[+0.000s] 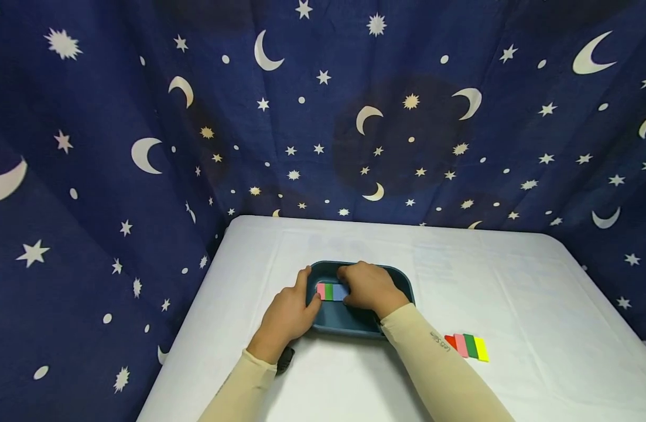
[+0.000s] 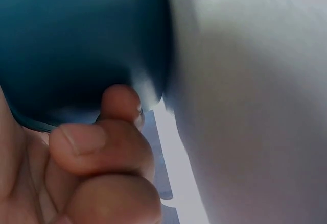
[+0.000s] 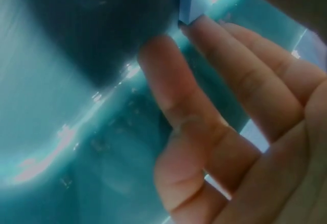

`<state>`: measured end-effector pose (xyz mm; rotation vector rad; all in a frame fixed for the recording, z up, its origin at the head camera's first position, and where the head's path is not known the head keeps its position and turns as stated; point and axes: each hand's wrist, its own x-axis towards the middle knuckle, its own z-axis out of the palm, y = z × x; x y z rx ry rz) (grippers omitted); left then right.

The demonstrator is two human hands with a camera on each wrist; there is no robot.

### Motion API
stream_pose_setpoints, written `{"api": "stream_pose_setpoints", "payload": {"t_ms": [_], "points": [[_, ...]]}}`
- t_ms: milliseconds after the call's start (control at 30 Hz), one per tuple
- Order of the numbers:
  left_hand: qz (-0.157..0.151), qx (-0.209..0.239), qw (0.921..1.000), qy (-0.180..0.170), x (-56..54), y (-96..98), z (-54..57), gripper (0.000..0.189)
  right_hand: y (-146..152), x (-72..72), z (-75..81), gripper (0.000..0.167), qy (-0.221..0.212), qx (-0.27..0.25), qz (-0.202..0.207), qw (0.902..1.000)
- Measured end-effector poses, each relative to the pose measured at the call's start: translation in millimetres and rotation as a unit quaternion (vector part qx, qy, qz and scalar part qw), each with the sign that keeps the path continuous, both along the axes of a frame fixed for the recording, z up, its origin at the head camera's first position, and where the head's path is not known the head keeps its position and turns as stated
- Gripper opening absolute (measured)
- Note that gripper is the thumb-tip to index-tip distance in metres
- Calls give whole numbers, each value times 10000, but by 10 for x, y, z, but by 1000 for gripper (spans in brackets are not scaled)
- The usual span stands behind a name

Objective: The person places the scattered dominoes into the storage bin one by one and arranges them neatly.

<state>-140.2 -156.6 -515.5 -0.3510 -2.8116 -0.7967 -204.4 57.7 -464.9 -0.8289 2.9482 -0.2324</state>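
A dark teal plastic tray [image 1: 349, 326] sits on the table. My left hand [image 1: 288, 313] grips its left wall, thumb over the rim and fingers curled against the outside; the left wrist view shows these fingers [image 2: 110, 147] close up. Inside the tray lies a row of flat rectangular blocks: a pink block [image 1: 321, 290], a green block [image 1: 329, 292] and blue [image 1: 339, 292] at the right end. My right hand [image 1: 372, 287] reaches into the tray and pinches the blue end between thumb and fingers. In the right wrist view, a fingertip touches a pale-blue block [image 3: 190, 2].
To the right of the tray, a fanned group of red, pink, green and yellow blocks [image 1: 469, 346] lies on the white tablecloth [image 1: 512, 293]. A black object [image 1: 284, 360] shows beside my left wrist. Behind the table hangs a blue curtain [image 1: 323, 117] with moons and stars.
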Motion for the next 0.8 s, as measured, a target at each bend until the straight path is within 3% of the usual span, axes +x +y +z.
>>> {"api": "stream_pose_setpoints", "payload": {"t_ms": [433, 800], "points": [[68, -83, 9999, -112, 18, 22, 12, 69, 20, 32, -25, 51, 21, -52, -32, 10000], [71, 80, 9997, -217, 14, 32, 5, 68, 170, 190, 157, 63, 69, -38, -368, 9993]]}}
